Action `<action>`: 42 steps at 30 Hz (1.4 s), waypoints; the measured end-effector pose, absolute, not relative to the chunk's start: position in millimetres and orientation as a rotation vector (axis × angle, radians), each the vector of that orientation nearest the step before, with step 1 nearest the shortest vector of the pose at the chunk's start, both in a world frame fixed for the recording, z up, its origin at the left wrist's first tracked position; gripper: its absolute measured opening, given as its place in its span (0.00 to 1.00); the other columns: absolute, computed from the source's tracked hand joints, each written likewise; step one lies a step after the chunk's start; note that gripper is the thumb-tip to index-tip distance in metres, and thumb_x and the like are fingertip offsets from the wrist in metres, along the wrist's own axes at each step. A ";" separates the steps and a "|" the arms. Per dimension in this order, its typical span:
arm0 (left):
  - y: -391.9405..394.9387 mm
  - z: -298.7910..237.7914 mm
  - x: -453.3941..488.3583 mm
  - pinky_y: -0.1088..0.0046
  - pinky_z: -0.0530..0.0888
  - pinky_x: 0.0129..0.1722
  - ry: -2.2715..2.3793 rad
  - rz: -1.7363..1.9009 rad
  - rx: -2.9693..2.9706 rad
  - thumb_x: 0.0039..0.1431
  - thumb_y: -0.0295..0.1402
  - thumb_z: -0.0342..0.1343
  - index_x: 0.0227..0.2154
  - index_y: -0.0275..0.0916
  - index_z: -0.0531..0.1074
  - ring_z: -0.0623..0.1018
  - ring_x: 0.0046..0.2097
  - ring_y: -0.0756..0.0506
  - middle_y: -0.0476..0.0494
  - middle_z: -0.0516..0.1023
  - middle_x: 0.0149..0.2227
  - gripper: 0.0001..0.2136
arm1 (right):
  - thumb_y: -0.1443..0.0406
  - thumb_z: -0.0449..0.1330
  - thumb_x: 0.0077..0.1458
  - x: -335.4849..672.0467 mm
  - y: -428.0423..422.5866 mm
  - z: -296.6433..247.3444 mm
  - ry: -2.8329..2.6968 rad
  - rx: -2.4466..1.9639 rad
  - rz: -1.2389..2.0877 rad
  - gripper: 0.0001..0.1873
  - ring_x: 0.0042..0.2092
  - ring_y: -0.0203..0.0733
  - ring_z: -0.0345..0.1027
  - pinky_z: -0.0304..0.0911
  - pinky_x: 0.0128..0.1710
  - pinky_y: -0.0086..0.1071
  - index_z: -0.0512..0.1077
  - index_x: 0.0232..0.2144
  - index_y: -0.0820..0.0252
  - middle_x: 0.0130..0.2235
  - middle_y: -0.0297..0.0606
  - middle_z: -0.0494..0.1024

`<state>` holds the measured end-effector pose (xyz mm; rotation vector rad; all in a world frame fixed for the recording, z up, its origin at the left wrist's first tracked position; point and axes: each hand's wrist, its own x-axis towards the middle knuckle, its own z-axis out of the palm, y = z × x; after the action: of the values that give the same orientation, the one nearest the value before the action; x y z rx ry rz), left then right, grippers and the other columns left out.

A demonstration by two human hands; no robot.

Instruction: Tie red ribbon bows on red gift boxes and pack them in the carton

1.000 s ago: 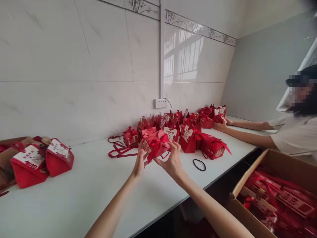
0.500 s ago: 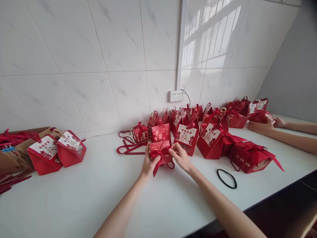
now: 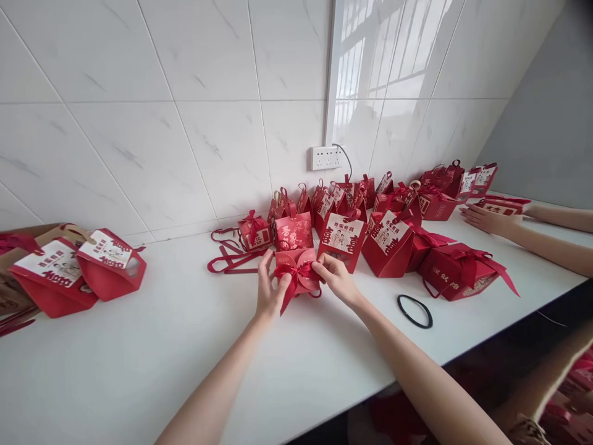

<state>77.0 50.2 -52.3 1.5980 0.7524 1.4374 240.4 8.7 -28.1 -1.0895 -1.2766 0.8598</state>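
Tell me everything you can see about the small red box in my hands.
The box looks like printed red card, with curved flaps and a shiny ribbon bow across them. A red cord loop shows at its lower right. It's bow-side toward you, before a taller red box. Your left hand holds its left side; your right hand pinches the bow.

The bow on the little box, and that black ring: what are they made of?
The red bow looks like satin ribbon: it shines and folds softly. The little box seems to be smooth printed card, with curved flaps and crisp edges. The black ring is dark and smooth-looking; it may be rubber or stretchy fabric, but I can't tell which.
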 end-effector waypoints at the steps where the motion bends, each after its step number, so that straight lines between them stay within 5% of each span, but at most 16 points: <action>1: 50.1 -52.4 77.5 0.64 0.69 0.51 0.764 1.508 1.625 0.53 0.46 0.55 0.49 0.44 0.60 0.67 0.56 0.41 0.39 0.62 0.55 0.23 | 0.44 0.58 0.47 240.8 8.6 -27.9 -1.279 -1.083 0.862 0.25 0.23 0.32 0.50 0.46 0.23 0.29 0.56 0.20 0.57 0.20 0.27 0.58; 5: 50.3 -50.6 78.3 0.66 0.71 0.47 0.794 1.570 1.660 0.55 0.44 0.54 0.35 0.42 0.63 0.70 0.50 0.44 0.41 0.67 0.46 0.12 | 0.44 0.57 0.47 244.1 9.4 -27.0 -1.263 -1.074 0.887 0.26 0.23 0.32 0.49 0.46 0.23 0.29 0.55 0.19 0.57 0.20 0.27 0.57; 9: 48.1 -45.7 78.9 0.68 0.72 0.44 0.823 1.543 1.651 0.54 0.44 0.55 0.27 0.40 0.64 0.71 0.47 0.44 0.43 0.68 0.42 0.13 | 0.44 0.58 0.46 248.4 10.5 -25.9 -1.259 -1.042 0.888 0.27 0.23 0.31 0.48 0.45 0.24 0.29 0.54 0.18 0.57 0.20 0.27 0.56; 19: 39.1 -41.6 85.8 0.73 0.71 0.36 0.995 1.586 1.519 0.55 0.48 0.54 0.25 0.41 0.60 0.72 0.34 0.48 0.49 0.69 0.30 0.16 | 0.45 0.58 0.47 252.5 2.7 -16.8 -1.344 -1.034 0.953 0.27 0.25 0.32 0.46 0.46 0.26 0.29 0.53 0.16 0.58 0.21 0.28 0.54; 28: 39.0 -44.9 86.1 0.71 0.70 0.40 0.995 1.581 1.513 0.55 0.48 0.53 0.26 0.41 0.62 0.72 0.41 0.46 0.44 0.70 0.40 0.15 | 0.49 0.57 0.50 261.0 2.6 -23.9 -1.325 -0.934 1.032 0.23 0.26 0.33 0.51 0.51 0.29 0.30 0.59 0.18 0.58 0.22 0.29 0.59; 34: 36.8 -44.2 87.1 0.70 0.70 0.43 0.954 1.515 1.482 0.55 0.46 0.54 0.25 0.41 0.58 0.72 0.44 0.46 0.44 0.69 0.43 0.16 | 0.53 0.66 0.42 262.9 -0.4 -22.7 -1.419 -1.118 0.870 0.21 0.29 0.35 0.59 0.58 0.31 0.31 0.59 0.26 0.57 0.28 0.30 0.65; 38: 38.8 -42.8 90.1 0.70 0.73 0.39 0.924 1.429 1.465 0.49 0.44 0.60 0.34 0.41 0.61 0.74 0.40 0.46 0.44 0.70 0.41 0.17 | 0.52 0.62 0.46 264.4 1.3 -25.9 -1.481 -1.297 0.674 0.19 0.31 0.37 0.60 0.61 0.33 0.33 0.61 0.23 0.58 0.28 0.32 0.65; 42: 46.8 -42.4 92.0 0.67 0.71 0.47 0.829 1.325 1.439 0.43 0.38 0.65 0.51 0.45 0.58 0.72 0.50 0.43 0.42 0.66 0.50 0.31 | 0.52 0.62 0.46 265.0 0.5 -24.7 -1.578 -1.220 0.734 0.17 0.34 0.39 0.63 0.62 0.35 0.34 0.64 0.22 0.59 0.31 0.34 0.67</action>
<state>92.0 46.8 -42.4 1.4388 0.8294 1.3249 265.0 0.5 -24.7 -1.2195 -1.5785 0.7339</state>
